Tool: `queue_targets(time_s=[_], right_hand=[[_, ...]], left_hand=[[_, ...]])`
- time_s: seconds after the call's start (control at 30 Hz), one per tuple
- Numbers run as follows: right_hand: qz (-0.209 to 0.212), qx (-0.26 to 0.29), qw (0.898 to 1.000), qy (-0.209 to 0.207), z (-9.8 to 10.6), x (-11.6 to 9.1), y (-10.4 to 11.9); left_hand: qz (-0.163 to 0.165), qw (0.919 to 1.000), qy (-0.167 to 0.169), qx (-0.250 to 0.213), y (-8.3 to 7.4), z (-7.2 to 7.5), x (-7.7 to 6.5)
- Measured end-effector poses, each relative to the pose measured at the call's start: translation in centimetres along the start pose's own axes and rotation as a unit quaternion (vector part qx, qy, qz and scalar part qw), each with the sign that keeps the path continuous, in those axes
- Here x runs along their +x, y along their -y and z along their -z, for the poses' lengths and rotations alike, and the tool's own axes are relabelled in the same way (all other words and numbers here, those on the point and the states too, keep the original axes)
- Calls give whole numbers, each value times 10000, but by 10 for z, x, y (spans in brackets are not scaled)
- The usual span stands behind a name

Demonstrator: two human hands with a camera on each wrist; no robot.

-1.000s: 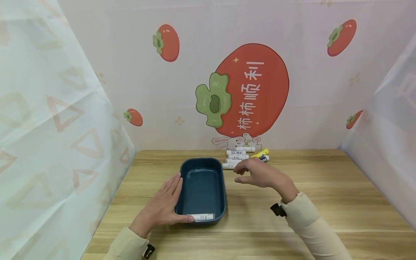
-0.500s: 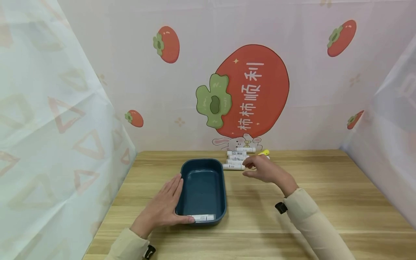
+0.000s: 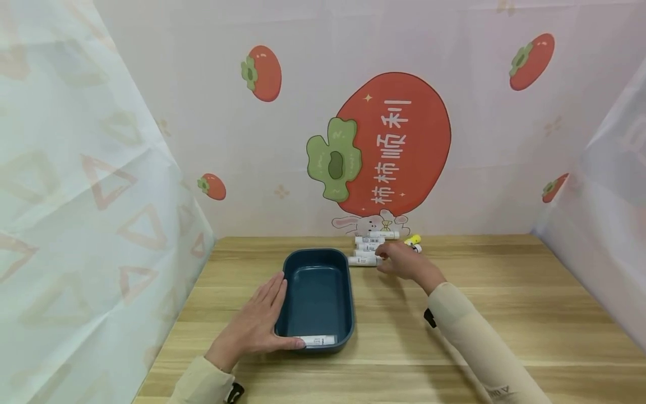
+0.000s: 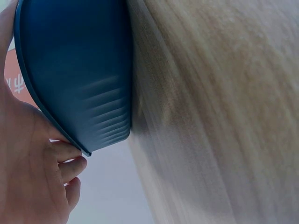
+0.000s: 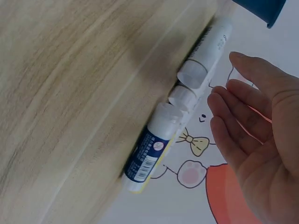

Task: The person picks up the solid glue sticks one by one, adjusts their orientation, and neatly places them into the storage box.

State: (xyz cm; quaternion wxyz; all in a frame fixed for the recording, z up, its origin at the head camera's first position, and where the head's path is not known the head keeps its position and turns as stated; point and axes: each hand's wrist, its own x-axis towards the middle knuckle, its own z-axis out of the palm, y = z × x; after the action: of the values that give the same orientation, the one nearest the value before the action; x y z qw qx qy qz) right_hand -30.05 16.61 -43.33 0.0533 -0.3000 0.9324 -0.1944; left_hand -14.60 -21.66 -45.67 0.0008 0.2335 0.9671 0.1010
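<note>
My left hand (image 3: 254, 325) rests along the left rim of a dark blue tray (image 3: 315, 297), fingers straight and thumb over its near rim. In the tray's near end lies one white glue stick (image 3: 320, 340), partly covered by that thumb. My right hand (image 3: 404, 262) hovers at the right end of a row of several white glue sticks (image 3: 364, 261). In the right wrist view its thumb and fingers are apart with nothing between them, beside a white glue stick (image 5: 205, 51). A navy-labelled glue stick (image 5: 147, 156) lies lower in that view.
A yellow glue stick (image 3: 413, 240) lies behind the right hand, partly hidden. At the table's (image 3: 454, 336) back edge stands a white printed backdrop (image 3: 282, 140) with a large red persimmon. White sheets (image 3: 116, 196) wall in both sides.
My right hand moved right and back, then down and slightly left to the nearest white glue sticks. My left hand keeps its hold place at the tray.
</note>
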Motion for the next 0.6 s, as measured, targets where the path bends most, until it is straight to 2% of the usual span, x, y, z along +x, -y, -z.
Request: queue_targets(time_s=[0.17, 0.33, 0.6], right_hand=[[-185, -149, 9996, 118, -4, 8, -4], [-60, -372, 9991, 205, -10, 15, -8], [30, -505, 9987, 37, -14, 24, -7]], left_hand=[[-40, 10000, -12, -38, -1, 0, 0], [-74, 9999, 6, -74, -2, 1, 0], [-50, 9999, -24, -85, 1, 0, -1]])
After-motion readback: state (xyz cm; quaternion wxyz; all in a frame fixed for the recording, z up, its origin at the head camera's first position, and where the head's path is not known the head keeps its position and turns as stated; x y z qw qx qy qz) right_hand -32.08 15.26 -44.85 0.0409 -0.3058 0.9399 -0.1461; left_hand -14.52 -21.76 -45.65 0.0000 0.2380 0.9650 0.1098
